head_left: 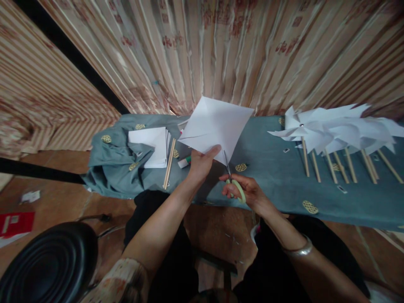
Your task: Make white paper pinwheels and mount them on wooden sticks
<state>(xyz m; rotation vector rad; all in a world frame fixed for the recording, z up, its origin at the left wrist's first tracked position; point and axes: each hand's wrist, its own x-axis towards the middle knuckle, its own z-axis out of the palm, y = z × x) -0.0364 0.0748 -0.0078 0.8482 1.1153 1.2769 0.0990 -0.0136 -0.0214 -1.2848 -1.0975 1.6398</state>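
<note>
A square white sheet of paper [217,120] is held up over the table in my left hand [202,162], thumb on top and fingers beneath. One slit runs inward from its left corner. My right hand [248,189] grips a pair of scissors [235,187] with pale green handles. Their blades point away from me and meet the paper's near corner. How far the blades are apart is hard to make out. The fingers of my left hand under the sheet are hidden.
Finished paper pinwheels [334,126] on wooden sticks lie at the table's right. To the left are a stack of white paper [151,147], thin wooden sticks [169,164] and a small white-and-green tube [184,162]. A patterned curtain [221,54] hangs behind the cloth-covered table [265,168]. A black round stool [50,261] stands lower left.
</note>
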